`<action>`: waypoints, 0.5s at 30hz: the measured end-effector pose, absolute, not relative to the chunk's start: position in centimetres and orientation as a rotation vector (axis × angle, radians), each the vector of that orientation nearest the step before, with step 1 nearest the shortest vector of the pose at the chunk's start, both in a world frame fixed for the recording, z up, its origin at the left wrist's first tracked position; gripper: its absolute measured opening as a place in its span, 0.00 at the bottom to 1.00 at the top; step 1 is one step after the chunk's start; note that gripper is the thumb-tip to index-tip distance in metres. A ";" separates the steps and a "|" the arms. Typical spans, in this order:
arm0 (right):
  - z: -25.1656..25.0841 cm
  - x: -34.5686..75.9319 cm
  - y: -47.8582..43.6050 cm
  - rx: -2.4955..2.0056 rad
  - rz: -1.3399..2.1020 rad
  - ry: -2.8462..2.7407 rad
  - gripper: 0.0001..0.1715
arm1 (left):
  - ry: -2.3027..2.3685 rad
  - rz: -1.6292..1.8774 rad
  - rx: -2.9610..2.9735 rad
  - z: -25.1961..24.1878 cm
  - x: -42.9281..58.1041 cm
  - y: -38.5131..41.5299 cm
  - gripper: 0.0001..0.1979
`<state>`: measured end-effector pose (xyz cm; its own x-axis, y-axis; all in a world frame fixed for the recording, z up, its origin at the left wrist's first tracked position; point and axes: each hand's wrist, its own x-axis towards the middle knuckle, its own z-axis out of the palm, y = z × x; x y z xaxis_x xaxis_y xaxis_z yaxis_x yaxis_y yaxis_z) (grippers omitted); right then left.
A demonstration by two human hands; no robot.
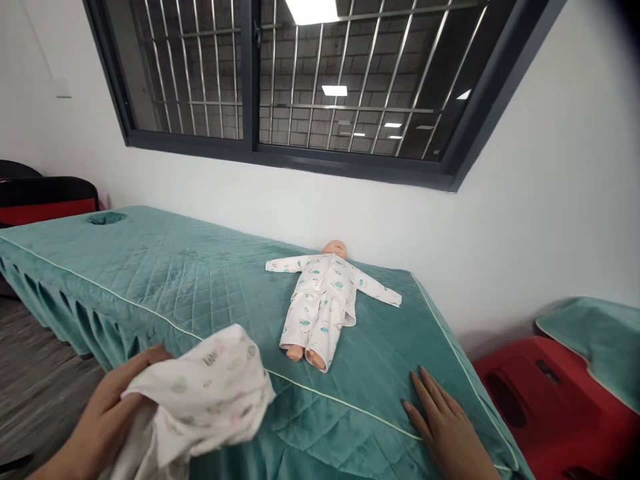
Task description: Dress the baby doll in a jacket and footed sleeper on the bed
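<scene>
green quilted bed [210, 293] below barred window [249, 100]; left hand [117, 403] closed round printed cloth [210, 387], right hand [443, 420] open, empty

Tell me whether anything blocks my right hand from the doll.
Nothing visible does; between the right hand and the doll lies only green bed cover. The left hand holds the patterned cloth off to the side.

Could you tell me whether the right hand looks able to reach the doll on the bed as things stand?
Probably yes: the right hand looks empty, and only the green bed cover shows between it and the doll.
</scene>
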<state>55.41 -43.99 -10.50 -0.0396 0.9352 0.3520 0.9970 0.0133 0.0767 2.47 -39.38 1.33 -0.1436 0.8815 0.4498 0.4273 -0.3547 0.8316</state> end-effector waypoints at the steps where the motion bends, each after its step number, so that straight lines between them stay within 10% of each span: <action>1: -10.3 55.3 -44.2 -2.030 -0.466 -2.056 0.40 | 1.425 1.481 1.723 0.8 3.2 -39.4 0.19; 15: -7.3 53.7 -45.1 -1.992 -0.546 -2.038 0.24 | 1.105 1.209 1.801 -1.0 9.9 -41.0 0.22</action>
